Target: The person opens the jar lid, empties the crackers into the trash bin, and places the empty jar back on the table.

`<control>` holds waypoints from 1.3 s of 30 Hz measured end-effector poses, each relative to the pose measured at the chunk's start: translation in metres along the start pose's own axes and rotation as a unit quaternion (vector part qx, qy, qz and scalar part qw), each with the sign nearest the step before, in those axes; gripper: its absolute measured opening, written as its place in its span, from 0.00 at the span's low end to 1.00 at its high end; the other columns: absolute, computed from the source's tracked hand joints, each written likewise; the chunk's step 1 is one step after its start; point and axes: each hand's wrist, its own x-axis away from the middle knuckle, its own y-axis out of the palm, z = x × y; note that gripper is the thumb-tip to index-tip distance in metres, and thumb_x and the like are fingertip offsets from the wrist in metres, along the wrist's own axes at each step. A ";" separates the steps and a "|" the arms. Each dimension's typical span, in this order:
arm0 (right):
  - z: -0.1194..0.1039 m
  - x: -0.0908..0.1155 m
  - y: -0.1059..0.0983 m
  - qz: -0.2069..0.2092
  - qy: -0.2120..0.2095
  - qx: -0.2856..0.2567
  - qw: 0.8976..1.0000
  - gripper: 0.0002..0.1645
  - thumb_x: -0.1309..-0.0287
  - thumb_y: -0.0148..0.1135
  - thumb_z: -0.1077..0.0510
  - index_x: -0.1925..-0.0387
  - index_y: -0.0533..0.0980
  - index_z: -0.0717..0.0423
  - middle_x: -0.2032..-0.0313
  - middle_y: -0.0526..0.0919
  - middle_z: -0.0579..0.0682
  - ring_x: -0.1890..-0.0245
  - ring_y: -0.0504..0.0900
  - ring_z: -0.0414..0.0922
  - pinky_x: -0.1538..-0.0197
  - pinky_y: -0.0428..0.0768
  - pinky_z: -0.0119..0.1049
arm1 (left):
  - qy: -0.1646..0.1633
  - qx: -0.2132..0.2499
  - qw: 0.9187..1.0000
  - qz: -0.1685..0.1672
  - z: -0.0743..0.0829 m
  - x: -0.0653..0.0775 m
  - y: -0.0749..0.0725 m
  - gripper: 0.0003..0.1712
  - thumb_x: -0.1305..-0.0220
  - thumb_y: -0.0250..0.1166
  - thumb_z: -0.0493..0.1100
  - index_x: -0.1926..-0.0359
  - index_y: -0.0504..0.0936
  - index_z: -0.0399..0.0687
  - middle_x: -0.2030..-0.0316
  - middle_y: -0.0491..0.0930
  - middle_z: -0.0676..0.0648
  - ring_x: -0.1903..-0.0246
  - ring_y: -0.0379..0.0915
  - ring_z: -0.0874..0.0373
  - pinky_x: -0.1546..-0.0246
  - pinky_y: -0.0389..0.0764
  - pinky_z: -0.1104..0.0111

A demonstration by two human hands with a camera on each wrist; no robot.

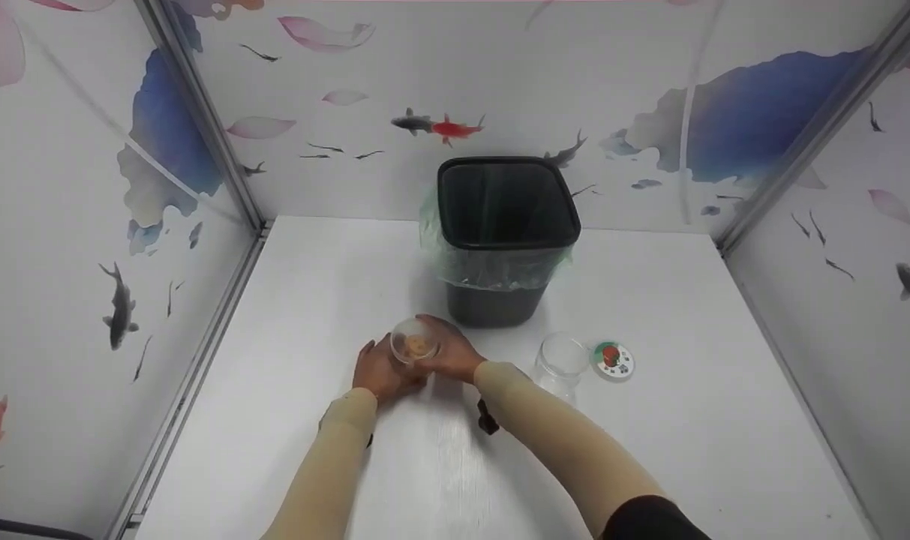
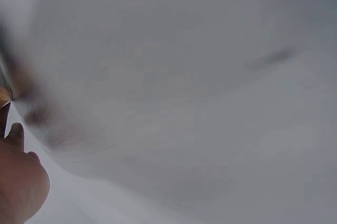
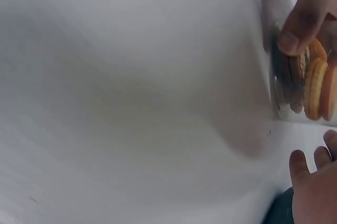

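A clear plastic jar [image 1: 403, 335] with round, orange-tan sandwich cookies [image 3: 316, 90] inside is near the middle of the white table [image 1: 334, 277]. My right hand [image 1: 455, 352] grips the jar from the right; in the right wrist view a thumb [image 3: 297, 32] presses its side. On the jar's left is my left hand [image 1: 383, 371], partly covered by the jar and right hand. Its loosely extended fingers [image 3: 298, 166] lie just past the jar's base in the right wrist view. Only part of a hand [image 2: 23, 182] appears at the left wrist view's edge.
Behind my hands stands a black bin [image 1: 492, 304] lined with a pale green bag [image 1: 492, 270]. To the right are a second clear jar [image 1: 563, 356] and a round white lid [image 1: 614, 371] with a red and green picture. Printed panels [image 1: 462, 60] enclose the table.
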 end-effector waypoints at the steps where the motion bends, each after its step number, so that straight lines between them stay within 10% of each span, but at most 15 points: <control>1: 0.000 -0.001 -0.001 -0.003 -0.002 -0.003 1.000 0.57 0.60 0.77 0.52 0.26 0.62 0.51 0.30 0.65 0.52 0.32 0.63 0.47 0.30 0.60 0.44 | -0.002 0.002 1.000 0.000 0.000 0.000 0.000 0.56 0.53 0.75 0.65 0.31 0.68 0.38 0.38 0.75 0.42 0.36 0.68 0.48 0.29 0.53 0.51; 20: -0.004 0.006 0.014 0.047 0.006 0.003 0.999 0.63 0.59 0.80 0.39 0.27 0.59 0.58 0.31 0.65 0.54 0.31 0.62 0.48 0.30 0.59 0.43 | 0.013 -0.006 1.000 0.018 -0.003 0.000 -0.003 0.55 0.56 0.80 0.60 0.33 0.69 0.35 0.41 0.77 0.39 0.39 0.71 0.44 0.31 0.55 0.49; 39: -0.003 0.000 0.001 0.014 0.004 -0.012 1.000 0.65 0.63 0.83 0.45 0.26 0.59 0.55 0.31 0.66 0.52 0.32 0.63 0.46 0.30 0.59 0.44 | -0.001 0.000 1.000 0.008 -0.001 -0.002 0.000 0.54 0.56 0.76 0.62 0.32 0.69 0.38 0.41 0.77 0.43 0.38 0.70 0.48 0.30 0.54 0.50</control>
